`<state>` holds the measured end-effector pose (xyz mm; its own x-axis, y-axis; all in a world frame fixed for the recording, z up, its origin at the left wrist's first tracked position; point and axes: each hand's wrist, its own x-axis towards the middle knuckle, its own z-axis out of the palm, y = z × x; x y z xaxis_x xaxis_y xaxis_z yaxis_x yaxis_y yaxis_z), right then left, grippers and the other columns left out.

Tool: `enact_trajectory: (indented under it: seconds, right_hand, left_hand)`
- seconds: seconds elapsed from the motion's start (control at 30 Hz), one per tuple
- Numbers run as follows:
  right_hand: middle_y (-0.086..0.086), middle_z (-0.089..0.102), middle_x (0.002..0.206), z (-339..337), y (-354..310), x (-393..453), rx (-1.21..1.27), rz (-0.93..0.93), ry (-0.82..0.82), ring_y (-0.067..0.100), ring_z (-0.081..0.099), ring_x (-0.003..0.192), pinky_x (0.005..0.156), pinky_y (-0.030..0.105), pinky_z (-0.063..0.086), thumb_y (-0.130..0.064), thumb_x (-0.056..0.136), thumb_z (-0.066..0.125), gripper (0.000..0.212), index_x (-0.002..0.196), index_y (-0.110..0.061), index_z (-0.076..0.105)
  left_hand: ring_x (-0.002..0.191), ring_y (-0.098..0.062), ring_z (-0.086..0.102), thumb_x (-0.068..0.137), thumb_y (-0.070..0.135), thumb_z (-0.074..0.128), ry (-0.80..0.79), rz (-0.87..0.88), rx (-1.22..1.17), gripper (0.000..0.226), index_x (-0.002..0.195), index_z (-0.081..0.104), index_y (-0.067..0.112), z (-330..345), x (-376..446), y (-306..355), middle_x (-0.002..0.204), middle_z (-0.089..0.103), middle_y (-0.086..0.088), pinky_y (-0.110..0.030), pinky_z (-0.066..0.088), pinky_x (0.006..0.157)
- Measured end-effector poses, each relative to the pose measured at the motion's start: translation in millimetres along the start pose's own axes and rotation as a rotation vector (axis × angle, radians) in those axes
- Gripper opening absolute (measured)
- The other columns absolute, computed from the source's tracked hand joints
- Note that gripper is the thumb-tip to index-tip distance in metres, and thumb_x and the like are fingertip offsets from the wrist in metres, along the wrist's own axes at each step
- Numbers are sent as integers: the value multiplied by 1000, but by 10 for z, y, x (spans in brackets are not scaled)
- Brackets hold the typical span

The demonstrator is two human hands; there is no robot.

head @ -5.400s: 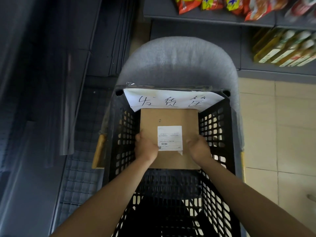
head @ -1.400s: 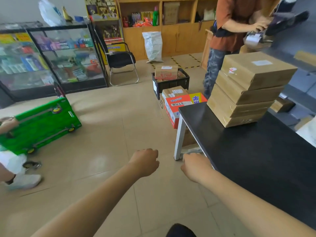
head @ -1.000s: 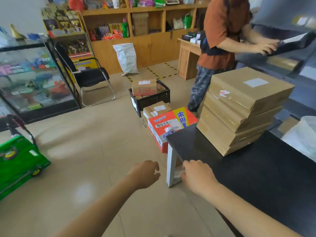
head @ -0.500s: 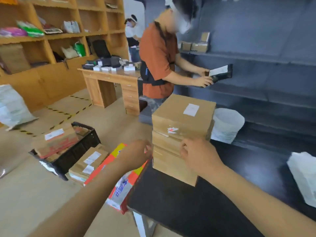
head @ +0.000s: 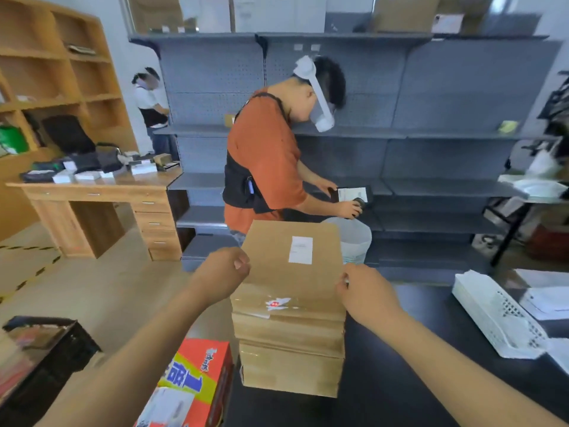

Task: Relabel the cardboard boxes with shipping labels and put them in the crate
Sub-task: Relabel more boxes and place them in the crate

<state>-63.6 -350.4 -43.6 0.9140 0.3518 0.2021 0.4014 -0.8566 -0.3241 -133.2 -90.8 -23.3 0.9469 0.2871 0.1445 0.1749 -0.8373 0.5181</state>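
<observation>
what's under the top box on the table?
More cardboard boxes, stacked on the black table. The top box covers their tops, so any labels there are hidden; exact count unclear.

You get bright, even, soft light with faint shadows; the whole view is slightly blurred, and wide-angle distortion bends the shelving point(head: 431, 134) at the edges.
</observation>
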Motion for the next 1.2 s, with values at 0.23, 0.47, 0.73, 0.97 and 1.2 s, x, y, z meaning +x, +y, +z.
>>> enact_trajectory:
  seconds: [0.23, 0.47, 0.73, 0.97, 1.2]
  right_hand:
    - [6, 60, 108, 111, 133, 577, 43, 67, -26, 24, 57, 99, 78, 34, 49, -34, 97, 40, 29, 110, -13, 54]
    - [7, 61, 109, 316, 212, 948, 123, 281, -142, 23, 54, 90, 70, 31, 43, -44, 97, 38, 37, 109, -13, 55]
    - [3, 61, 96, 484, 213, 983, 333, 388, -139, 23, 58, 85, 64, 31, 42, -39, 93, 46, 23, 92, -17, 54]
    - [8, 64, 102, 361, 222, 954, 305, 421, -104, 24, 58, 88, 61, 29, 42, -38, 92, 47, 32, 97, -9, 60]
    - [-2, 56, 82, 61, 665, 695, 306, 502, 22, 12, 50, 67, 50, 23, 30, -33, 94, 45, 20, 90, -16, 54]
  left_hand:
    - [104, -26, 57, 91, 21, 56, 28, -155, 17, 25, 108, 62, 4, 208, 663, -112, 113, 62, -10, -34, 45, 88]
    - [119, -30, 52, 92, 45, 54, -53, -384, -106, 58, 136, 42, 10, 503, 993, -401, 135, 51, -13, -38, 42, 99]
    - [94, -18, 52, 90, 49, 56, -78, -369, -193, 62, 137, 39, 13, 610, 1060, -409, 129, 55, -7, -24, 36, 69]
    - [113, -29, 54, 91, 44, 58, -50, -296, -230, 61, 136, 38, 7, 472, 1078, -178, 130, 53, -13, -33, 41, 83]
    - [96, -24, 51, 91, 37, 58, -94, -141, -321, 53, 132, 39, 10, 663, 1136, 384, 126, 55, -12, -32, 40, 78]
